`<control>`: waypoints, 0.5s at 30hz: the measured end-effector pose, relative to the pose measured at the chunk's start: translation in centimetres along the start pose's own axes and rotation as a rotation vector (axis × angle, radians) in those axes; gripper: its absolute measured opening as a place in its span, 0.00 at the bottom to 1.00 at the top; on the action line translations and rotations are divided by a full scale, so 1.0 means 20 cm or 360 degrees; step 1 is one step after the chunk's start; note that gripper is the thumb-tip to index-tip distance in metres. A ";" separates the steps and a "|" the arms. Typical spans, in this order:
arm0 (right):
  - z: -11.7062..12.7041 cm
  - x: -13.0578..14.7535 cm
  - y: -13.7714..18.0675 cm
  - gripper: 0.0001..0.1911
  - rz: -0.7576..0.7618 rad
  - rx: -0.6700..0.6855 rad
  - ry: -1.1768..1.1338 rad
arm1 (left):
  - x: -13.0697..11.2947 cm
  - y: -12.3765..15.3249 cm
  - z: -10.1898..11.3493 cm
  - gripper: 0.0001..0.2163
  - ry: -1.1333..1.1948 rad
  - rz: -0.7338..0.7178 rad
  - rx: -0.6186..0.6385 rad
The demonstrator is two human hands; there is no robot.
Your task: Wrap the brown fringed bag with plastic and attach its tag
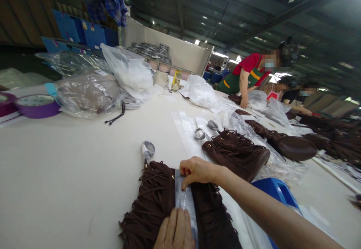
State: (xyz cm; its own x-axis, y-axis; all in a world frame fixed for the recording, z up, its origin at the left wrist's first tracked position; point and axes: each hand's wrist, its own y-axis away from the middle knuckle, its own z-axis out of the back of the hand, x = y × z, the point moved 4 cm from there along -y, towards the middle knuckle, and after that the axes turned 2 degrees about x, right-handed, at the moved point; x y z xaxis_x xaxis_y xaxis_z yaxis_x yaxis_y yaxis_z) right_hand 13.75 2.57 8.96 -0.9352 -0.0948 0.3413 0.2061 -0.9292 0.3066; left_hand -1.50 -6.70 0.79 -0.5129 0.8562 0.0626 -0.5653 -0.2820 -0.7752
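A dark brown fringed bag (158, 196) lies on the table in front of me, with a plastic-wrapped ring-shaped piece (148, 150) at its top left corner. Down its middle runs a greyish strip of clear plastic (184, 200), with fringe on both sides. My right hand (197, 172) reaches in from the right and pinches the strip's upper end, thumb bent over it. Lower down, my left hand (175, 228) rests on the strip, its fingers straight and side by side. What lies under the plastic is hard to make out.
Another brown fringed bag (235, 153) lies to the right, near a blue container (278, 192). Purple tape (38, 105) and a plastic-wrapped bag (90, 91) are at left. A person in a red shirt (248, 70) works across the table (70, 173).
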 end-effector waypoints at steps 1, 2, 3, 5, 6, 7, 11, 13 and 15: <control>0.01 0.02 0.04 0.07 -0.0018 -0.0094 0.0048 | 0.00 -0.01 0.01 0.14 0.0004 0.0018 -0.0006; 0.01 0.05 0.10 0.04 -0.0022 -0.0182 0.0089 | 0.00 -0.01 0.01 0.14 0.0007 0.0036 -0.0009; -0.01 0.09 0.16 0.08 0.0003 -0.0257 0.0120 | 0.01 -0.02 0.02 0.13 0.0009 0.0046 -0.0011; -0.09 0.19 0.28 0.13 0.0167 -0.0388 0.0188 | 0.00 -0.02 0.04 0.12 0.0019 0.0049 -0.0045; -0.15 0.24 0.34 0.12 0.0259 -0.0449 0.0209 | 0.00 -0.01 0.05 0.11 0.0031 0.0043 -0.0073; -0.22 0.28 0.40 0.13 0.0324 -0.0549 0.0257 | 0.01 -0.01 0.06 0.10 0.0048 0.0042 -0.0114; -0.42 0.32 0.53 0.14 0.0563 -0.0889 0.0434 | 0.05 0.02 0.10 0.10 0.0189 0.0064 -0.0172; -0.45 0.29 0.58 0.12 0.0586 -0.0990 0.0354 | 0.09 0.00 0.13 0.11 0.0219 0.0087 -0.0098; -0.44 0.23 0.63 0.12 0.0292 -0.1157 0.0308 | 0.12 -0.03 0.14 0.13 0.0187 0.0105 0.0080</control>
State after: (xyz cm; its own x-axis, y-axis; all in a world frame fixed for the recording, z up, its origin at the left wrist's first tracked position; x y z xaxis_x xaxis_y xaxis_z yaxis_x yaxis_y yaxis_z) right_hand 9.53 -12.62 6.55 -0.9518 -0.2683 0.1485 0.1840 -0.8871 -0.4232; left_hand -4.24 -5.81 3.16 -0.4726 0.8790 -0.0638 -0.5658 -0.3581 -0.7427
